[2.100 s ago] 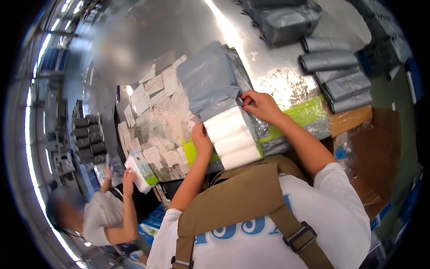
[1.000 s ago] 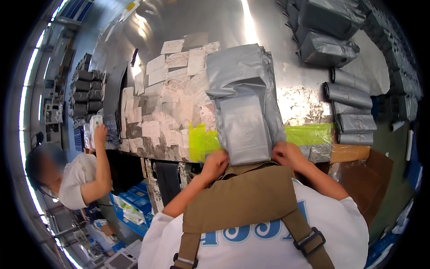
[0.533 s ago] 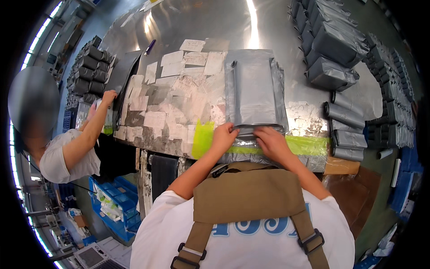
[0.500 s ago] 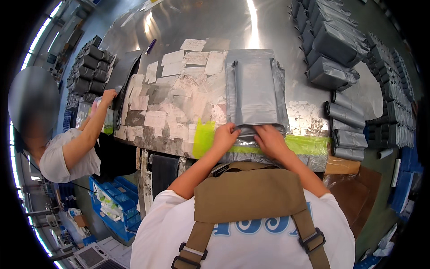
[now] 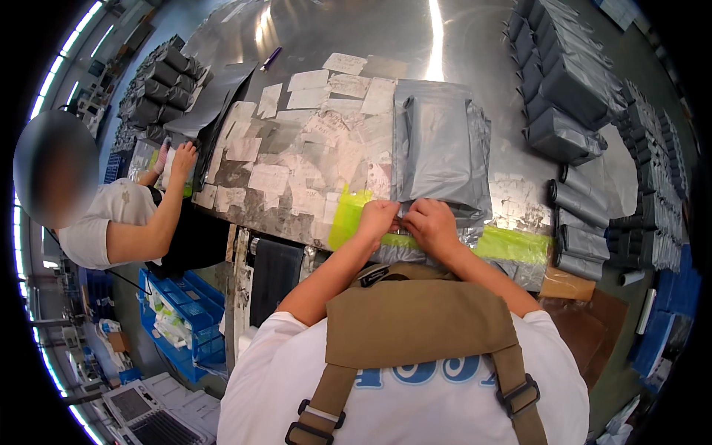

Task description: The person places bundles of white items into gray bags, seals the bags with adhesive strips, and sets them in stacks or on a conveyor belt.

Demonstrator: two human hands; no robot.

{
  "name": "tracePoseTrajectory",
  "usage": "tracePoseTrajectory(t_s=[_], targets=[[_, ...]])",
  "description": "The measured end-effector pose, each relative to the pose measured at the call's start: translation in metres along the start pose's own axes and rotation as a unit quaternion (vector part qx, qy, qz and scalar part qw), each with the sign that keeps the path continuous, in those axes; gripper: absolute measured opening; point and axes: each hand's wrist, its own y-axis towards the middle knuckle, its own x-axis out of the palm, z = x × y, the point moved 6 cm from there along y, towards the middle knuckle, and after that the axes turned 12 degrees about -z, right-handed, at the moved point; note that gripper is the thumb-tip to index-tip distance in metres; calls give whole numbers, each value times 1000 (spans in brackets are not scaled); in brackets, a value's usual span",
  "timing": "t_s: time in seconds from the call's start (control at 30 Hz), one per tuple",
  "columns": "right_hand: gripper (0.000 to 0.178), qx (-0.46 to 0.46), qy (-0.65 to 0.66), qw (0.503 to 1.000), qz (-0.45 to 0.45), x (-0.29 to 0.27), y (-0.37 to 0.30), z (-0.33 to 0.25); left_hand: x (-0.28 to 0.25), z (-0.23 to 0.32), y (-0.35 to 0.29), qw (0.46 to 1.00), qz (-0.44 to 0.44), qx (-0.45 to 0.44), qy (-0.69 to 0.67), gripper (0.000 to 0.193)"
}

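Centre: mailer bag (image 5: 439,148) on worktop (image 5: 445,44)
Left: paper slips (image 5: 297,148)
Right: bag rolls (image 5: 586,215), probably stacked
Near edge: tape strip (image 5: 512,243)

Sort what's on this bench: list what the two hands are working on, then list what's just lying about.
In hand:
left hand and right hand, together at the near edge of the grey bag.

Lying about:
paper slips, rolled grey bags, purple pen, blue crate, the co-worker's hand.

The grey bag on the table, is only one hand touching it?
No, both the left hand and the right hand pinch the near edge of the grey bag, side by side.
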Motion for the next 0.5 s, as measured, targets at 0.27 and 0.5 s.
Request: tracePoseTrajectory(t_s=[0.27, 0.5], targets=[[18, -10, 34, 997, 65, -20, -6, -13, -2, -2, -6, 999, -26, 12, 20, 19], [19, -75, -5, 997, 27, -11, -11, -18, -3, 1, -8, 999, -2, 31, -42, 25]])
